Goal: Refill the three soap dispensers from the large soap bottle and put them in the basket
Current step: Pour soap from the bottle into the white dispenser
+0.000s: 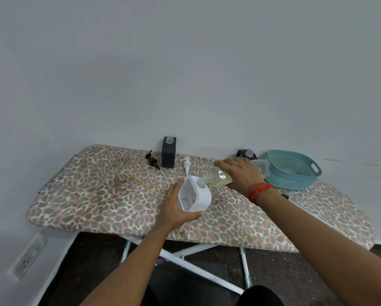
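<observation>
A person poured soap at a leopard-print ironing board [96,195] set against a plain wall. The left hand [174,209] gripped a white dispenser [204,196], fingers and thumb wrapped round its body, holding it tilted just above the board with its open neck turned toward the right. The right hand [240,173], a red thread [260,189] tied at the wrist, clasped the large soap bottle [218,178] from above and held it tipped nearly flat, its mouth touching or just over the dispenser's neck. Yellow-green liquid lay along the bottle's lower side; whether any was running could not be told. The step in hand appeared to be the filling of the first of three dispensers. A black dispenser [168,153] stood uncapped at the back of the board, a second black one [243,153] showed partly behind the right hand, and neither appeared to have been filled. A black pump [152,161] and a white pump [187,164] lay near the upright black dispenser. The teal basket [295,182] sat at the right end, with no dispenser in it. The next move would likely call for a steady tilt to keep the mouths lined up, then righting the bottle and screwing the white pump back on.
</observation>
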Demonstrator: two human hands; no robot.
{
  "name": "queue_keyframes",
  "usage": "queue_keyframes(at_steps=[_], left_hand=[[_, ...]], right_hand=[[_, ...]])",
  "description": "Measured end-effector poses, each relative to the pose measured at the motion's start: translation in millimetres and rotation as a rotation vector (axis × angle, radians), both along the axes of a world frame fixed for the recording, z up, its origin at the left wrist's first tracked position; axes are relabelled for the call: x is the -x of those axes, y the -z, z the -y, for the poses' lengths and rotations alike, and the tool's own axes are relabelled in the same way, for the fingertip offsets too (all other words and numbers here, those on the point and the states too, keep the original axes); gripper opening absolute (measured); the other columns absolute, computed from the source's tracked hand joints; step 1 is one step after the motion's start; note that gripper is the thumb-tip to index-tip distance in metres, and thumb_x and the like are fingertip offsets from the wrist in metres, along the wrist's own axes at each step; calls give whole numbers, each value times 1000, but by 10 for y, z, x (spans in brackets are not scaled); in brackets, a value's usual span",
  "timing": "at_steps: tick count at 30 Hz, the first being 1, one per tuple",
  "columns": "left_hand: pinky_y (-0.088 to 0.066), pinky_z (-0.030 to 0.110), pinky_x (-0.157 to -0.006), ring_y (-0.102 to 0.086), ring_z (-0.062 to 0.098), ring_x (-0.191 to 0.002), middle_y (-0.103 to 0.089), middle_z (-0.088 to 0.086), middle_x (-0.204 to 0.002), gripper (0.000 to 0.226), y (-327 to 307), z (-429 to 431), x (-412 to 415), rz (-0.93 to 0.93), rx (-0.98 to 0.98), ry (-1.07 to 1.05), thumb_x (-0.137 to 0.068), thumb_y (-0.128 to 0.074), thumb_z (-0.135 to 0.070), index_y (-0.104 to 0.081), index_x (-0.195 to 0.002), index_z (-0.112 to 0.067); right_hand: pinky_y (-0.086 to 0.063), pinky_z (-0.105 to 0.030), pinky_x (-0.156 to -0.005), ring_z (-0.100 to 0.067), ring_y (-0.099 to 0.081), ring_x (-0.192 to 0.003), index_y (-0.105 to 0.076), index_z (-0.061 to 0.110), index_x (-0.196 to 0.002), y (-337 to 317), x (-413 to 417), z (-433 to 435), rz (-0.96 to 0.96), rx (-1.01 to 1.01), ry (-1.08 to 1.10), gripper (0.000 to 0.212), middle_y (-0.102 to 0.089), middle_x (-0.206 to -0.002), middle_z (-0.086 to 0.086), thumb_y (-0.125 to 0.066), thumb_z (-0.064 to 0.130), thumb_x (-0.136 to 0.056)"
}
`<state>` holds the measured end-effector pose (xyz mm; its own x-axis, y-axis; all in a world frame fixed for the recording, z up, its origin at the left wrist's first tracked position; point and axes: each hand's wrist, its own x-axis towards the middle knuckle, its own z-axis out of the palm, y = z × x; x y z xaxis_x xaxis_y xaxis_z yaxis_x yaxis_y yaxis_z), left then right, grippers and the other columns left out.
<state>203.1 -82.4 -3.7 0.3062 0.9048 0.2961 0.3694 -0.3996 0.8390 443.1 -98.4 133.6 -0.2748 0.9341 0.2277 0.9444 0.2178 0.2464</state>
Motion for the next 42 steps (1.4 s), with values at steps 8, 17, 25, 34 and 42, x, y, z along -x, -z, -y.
queue_keyframes(at_steps=[8, 17, 25, 34, 42], left_hand=[[-32, 12, -102, -38, -12, -128, -37, -33, -140, 112, -11, 12, 5, -13, 4, -12, -56, -95, -56, -34, -149, -39], [-25, -7, -92, -29, -32, -120, -33, -40, -131, 109, -124, 70, 11, -1, 8, -17, -58, -99, -38, -28, -141, -45], [-18, -9, -92, -21, -37, -120, -24, -41, -135, 113, -103, 72, 7, 0, 21, -9, -59, -98, -40, -28, -147, -36], [-17, -11, -90, -20, -40, -117, -25, -40, -133, 109, -159, 99, -2, 6, 21, 0, -60, -99, -32, -27, -142, -38], [-16, -9, -93, -24, -30, -119, -26, -38, -137, 115, -133, 93, 8, -8, 34, -7, -59, -98, -41, -27, -149, -35]], right_hand=[[-47, -44, -88, -30, -62, -98, -54, 27, -131, 3, 4, -12, 7, 8, 6, 77, -67, -115, -1, -87, 17, -63], [-48, -44, -85, -31, -63, -95, -56, 26, -128, 40, 12, -8, -11, -15, 5, 78, -68, -113, -2, -88, 16, -59], [-48, -43, -86, -30, -62, -97, -55, 27, -130, 43, 11, -7, 6, -16, 9, 80, -67, -115, -1, -89, 17, -59], [-46, -44, -89, -31, -61, -100, -53, 27, -132, 28, 16, 4, 29, -10, 12, 79, -66, -118, -2, -88, 17, -62], [-45, -43, -91, -30, -61, -103, -51, 28, -134, 18, 29, 13, 40, -8, 22, 78, -65, -121, -1, -86, 18, -65]])
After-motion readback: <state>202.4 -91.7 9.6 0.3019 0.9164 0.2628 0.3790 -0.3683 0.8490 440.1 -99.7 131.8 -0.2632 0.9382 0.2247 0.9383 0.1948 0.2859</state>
